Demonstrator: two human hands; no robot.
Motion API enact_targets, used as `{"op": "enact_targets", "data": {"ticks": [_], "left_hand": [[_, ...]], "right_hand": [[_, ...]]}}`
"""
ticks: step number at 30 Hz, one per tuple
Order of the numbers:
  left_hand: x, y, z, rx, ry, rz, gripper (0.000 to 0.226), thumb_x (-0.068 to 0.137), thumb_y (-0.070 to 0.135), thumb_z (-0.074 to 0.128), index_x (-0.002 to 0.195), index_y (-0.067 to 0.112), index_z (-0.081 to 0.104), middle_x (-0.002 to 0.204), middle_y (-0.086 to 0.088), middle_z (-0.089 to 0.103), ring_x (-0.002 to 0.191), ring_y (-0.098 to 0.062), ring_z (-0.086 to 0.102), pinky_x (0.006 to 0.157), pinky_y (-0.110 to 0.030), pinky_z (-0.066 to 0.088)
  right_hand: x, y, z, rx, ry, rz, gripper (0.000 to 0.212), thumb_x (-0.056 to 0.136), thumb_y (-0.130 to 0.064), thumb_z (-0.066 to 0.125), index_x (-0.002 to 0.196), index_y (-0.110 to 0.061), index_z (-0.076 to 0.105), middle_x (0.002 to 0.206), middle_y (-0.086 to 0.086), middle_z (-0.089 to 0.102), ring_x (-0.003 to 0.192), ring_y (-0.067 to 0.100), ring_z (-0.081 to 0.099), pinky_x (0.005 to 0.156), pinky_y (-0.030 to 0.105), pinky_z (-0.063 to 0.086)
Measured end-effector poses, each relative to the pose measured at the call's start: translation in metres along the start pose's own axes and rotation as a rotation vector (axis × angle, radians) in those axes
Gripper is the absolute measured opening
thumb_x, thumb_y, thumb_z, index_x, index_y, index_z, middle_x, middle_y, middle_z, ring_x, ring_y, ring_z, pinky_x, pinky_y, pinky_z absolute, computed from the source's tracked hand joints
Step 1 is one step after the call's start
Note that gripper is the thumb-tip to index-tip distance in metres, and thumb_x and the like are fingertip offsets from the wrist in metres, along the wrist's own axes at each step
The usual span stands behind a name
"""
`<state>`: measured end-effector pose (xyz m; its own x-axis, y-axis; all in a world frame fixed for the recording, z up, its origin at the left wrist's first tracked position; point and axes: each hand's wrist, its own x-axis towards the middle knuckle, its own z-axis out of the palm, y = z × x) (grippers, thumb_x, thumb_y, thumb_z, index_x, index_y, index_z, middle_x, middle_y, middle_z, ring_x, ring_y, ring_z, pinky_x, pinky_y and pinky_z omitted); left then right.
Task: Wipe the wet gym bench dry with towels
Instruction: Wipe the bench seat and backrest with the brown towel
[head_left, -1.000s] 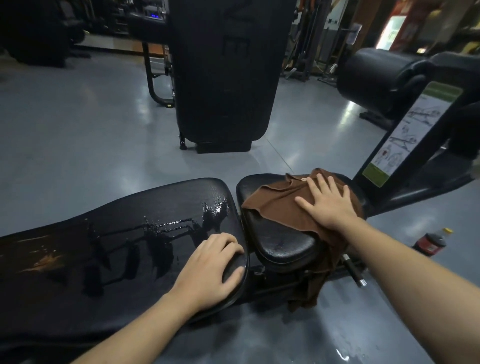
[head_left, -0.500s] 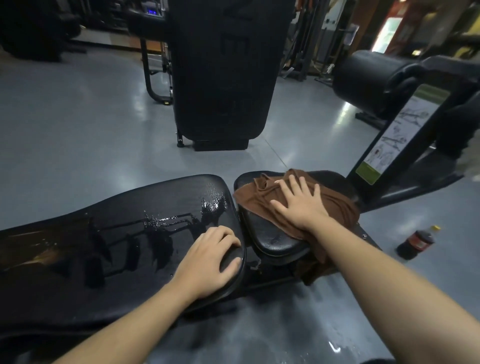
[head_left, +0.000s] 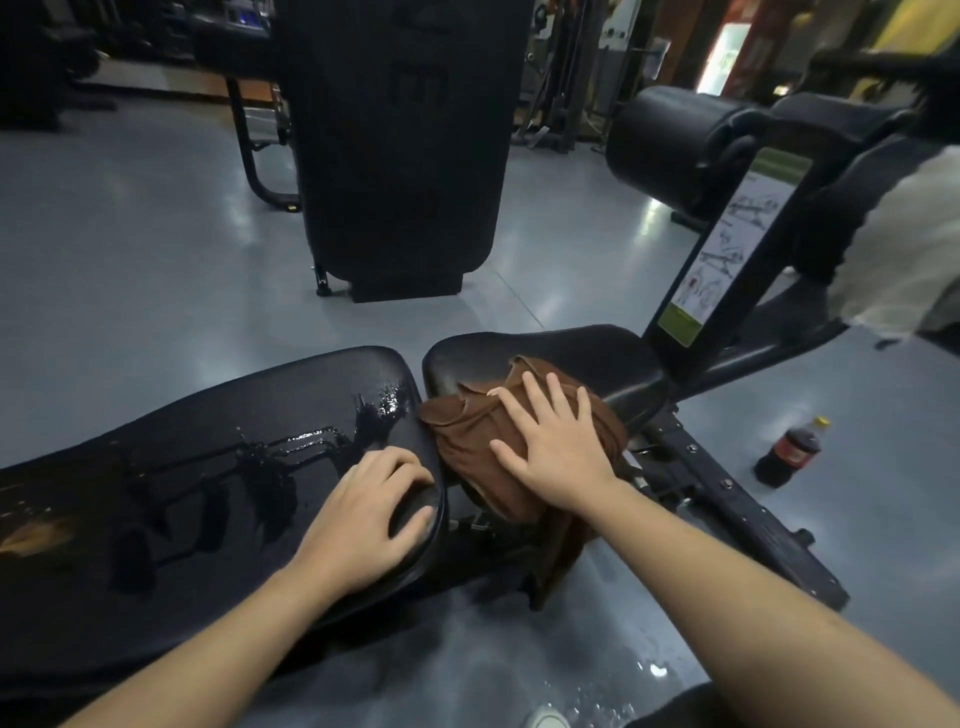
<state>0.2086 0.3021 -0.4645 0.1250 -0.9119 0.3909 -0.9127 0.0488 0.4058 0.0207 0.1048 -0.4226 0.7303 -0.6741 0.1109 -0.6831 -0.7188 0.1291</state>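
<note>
The right hand (head_left: 553, 452) lies flat, palm down and fingers spread straight, pressing a bunched brown cloth towel (head_left: 483, 441) onto the near left part of the small black padded seat cushion (head_left: 571, 353); it presses and does not clutch. Its forearm reaches in from the lower right. The left hand (head_left: 363, 514) rests on the right end of the long black vinyl bench pad (head_left: 156, 493), its fingers curled over the pad's rounded edge and gripping it, thumb on the near side.

The towel is soft and creased, with a loose end hanging down over the cushion's near side. The long pad is glossy, with beads and streaks of water (head_left: 332, 436) on its surface. A small dark plastic bottle with a yellow cap (head_left: 789, 451) stands on the smooth grey floor (head_left: 130, 249) to the right.
</note>
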Motion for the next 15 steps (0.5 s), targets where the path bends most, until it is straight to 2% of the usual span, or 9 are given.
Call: {"op": "enact_targets", "data": {"ticks": [2, 6, 11, 15], "left_hand": [[0.000, -0.001, 0.001, -0.003, 0.000, 0.003, 0.028, 0.092, 0.045, 0.055, 0.115, 0.029, 0.059, 0.117, 0.016, 0.048, 0.109, -0.009, 0.047, 0.095, -0.030, 0.041], [0.000, -0.002, 0.001, -0.010, 0.016, -0.001, 0.027, 0.090, 0.044, 0.055, 0.113, 0.030, 0.059, 0.117, 0.017, 0.049, 0.109, -0.008, 0.047, 0.094, -0.029, 0.041], [0.003, -0.006, 0.004, -0.009, 0.088, -0.094, 0.027, 0.089, 0.044, 0.051, 0.108, 0.028, 0.059, 0.112, 0.015, 0.050, 0.105, -0.011, 0.049, 0.089, -0.030, 0.042], [0.002, -0.004, 0.005, 0.019, 0.087, -0.099, 0.026, 0.088, 0.043, 0.050, 0.106, 0.026, 0.058, 0.111, 0.014, 0.050, 0.103, -0.013, 0.049, 0.088, -0.030, 0.042]], "right_hand": [[0.011, 0.020, 0.000, 0.033, 0.007, 0.102, 0.074, 0.093, -0.074, 0.011, 0.159, -0.040, 0.007, 0.169, 0.005, 0.003, 0.155, 0.032, -0.003, 0.121, 0.060, -0.003], [0.030, 0.067, -0.002, 0.020, 0.037, 0.231, 0.075, 0.090, -0.071, 0.007, 0.158, -0.040, 0.013, 0.169, 0.005, 0.007, 0.155, 0.033, 0.001, 0.121, 0.062, 0.001], [0.049, 0.087, -0.003, 0.013, 0.023, 0.293, 0.070, 0.095, -0.068, 0.017, 0.159, -0.039, 0.013, 0.169, 0.005, 0.006, 0.155, 0.033, 0.001, 0.120, 0.062, 0.002], [0.048, 0.083, -0.006, 0.011, -0.037, 0.307, 0.071, 0.096, -0.068, 0.016, 0.160, -0.036, 0.007, 0.169, 0.007, 0.001, 0.154, 0.034, -0.003, 0.120, 0.063, -0.001]]}}
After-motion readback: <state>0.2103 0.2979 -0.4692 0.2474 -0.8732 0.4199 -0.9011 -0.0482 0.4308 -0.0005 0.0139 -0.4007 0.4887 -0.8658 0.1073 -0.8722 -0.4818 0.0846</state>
